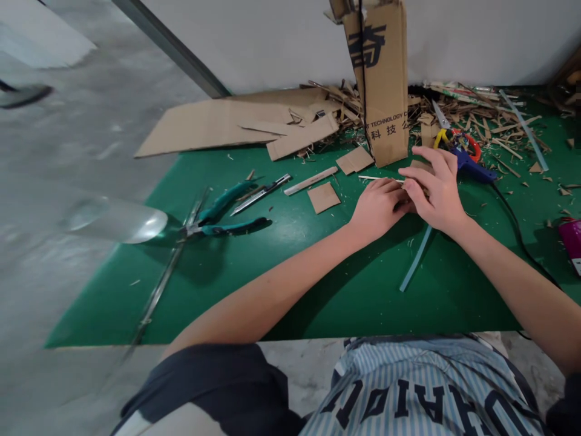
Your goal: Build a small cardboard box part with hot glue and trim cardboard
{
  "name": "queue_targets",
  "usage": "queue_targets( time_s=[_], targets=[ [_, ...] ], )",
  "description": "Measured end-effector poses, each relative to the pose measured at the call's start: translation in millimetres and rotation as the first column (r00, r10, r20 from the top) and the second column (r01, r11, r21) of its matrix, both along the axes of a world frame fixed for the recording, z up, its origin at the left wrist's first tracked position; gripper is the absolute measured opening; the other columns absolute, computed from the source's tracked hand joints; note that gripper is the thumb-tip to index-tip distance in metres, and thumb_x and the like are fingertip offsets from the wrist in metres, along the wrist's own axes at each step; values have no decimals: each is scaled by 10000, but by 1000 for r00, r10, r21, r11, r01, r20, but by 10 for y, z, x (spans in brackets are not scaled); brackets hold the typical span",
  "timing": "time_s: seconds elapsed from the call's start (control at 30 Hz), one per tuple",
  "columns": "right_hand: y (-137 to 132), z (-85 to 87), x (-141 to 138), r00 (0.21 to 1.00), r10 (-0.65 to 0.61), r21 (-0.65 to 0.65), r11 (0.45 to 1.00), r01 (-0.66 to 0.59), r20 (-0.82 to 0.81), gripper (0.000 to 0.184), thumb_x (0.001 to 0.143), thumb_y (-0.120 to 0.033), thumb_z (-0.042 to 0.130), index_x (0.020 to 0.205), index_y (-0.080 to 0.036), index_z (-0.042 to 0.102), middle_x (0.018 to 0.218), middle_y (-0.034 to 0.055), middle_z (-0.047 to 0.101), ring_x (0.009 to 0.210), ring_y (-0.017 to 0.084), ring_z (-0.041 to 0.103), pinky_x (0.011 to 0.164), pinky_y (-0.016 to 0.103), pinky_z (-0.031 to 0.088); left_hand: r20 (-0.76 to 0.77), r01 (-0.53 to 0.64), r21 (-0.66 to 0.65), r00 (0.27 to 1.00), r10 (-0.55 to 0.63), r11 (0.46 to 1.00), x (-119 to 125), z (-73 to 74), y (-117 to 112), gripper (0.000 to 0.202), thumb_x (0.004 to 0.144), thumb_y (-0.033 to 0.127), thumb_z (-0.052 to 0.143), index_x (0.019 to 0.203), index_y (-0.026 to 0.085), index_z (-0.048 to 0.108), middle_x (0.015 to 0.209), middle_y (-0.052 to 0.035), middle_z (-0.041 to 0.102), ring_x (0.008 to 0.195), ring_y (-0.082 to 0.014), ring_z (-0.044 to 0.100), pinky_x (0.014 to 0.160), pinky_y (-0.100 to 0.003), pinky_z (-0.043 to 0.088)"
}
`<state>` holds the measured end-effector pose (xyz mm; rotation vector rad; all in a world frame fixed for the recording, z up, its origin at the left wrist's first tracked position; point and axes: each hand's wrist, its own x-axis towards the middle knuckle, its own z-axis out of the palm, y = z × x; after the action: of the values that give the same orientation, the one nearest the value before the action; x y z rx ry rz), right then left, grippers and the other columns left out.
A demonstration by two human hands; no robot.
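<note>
My left hand (pixel 379 207) is closed, fingers bent downward, over the green table. A thin pale stick (pixel 368 177) sticks out along its fingertips; the rest of what it grips is hidden. Close against it, my right hand (pixel 438 191) has its fingers apart and curved, the thumb side touching or nearly touching my left fingers. A small cardboard piece (pixel 421 165) shows partly behind the right fingers. Below the hands lies a translucent glue stick (pixel 416 259). Just beyond my right hand are a blue glue gun (pixel 474 168) and scissors (pixel 441 115) with a bright handle.
Green-handled pliers (pixel 218 218), a utility knife (pixel 261 195), a wooden strip (pixel 311 181) and a cardboard square (pixel 324 198) lie to the left. An upright cardboard piece (pixel 385 79) stands behind, amid scraps (pixel 490 118). A clear bottle (pixel 122 221) is at the left edge; a cord (pixel 515 221) runs right.
</note>
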<state>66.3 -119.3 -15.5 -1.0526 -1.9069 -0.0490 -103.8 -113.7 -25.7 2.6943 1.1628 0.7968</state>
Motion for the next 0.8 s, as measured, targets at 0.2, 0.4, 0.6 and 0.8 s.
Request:
queue_targets(
  time_s=[0.2,0.4,0.6,0.8],
  targets=[
    [7,204,129,999,-36,25,999,36,-16,352,1014,-466,479,1174,-301,747,1040,101,686,1045,300,655,1009,608,495,94,-112,32,990,108,993,-155,280,94,163,948,233,602,964,195,760,1083,-100,766,1095,-283,678,967,-485,542],
    [40,195,139,967,94,-149,980,-132,-236,318,1017,-389,503,1197,-251,725,1052,65,774,796,202,725,721,392,627,222,-193,140,962,160,971,-368,605,194,123,965,294,616,1027,277,722,1311,-64,686,1328,-290,570,1138,-512,465],
    [60,-63,87,844,112,-272,917,-291,-525,312,1003,-415,536,1215,-248,694,923,33,777,725,186,740,603,361,655,512,-48,-263,840,182,964,-378,437,204,799,903,460,719,1556,351,272,1580,-142,451,1411,-273,533,1074,-407,544],
    [-156,53,-73,573,-156,-485,730,-482,-804,283,861,-433,741,1049,-230,685,882,21,761,748,159,733,742,352,670,758,441,-644,481,440,625,-262,249,115,738,681,561,871,1290,301,545,1266,-68,705,1129,-251,721,931,-440,611]
  ],
)
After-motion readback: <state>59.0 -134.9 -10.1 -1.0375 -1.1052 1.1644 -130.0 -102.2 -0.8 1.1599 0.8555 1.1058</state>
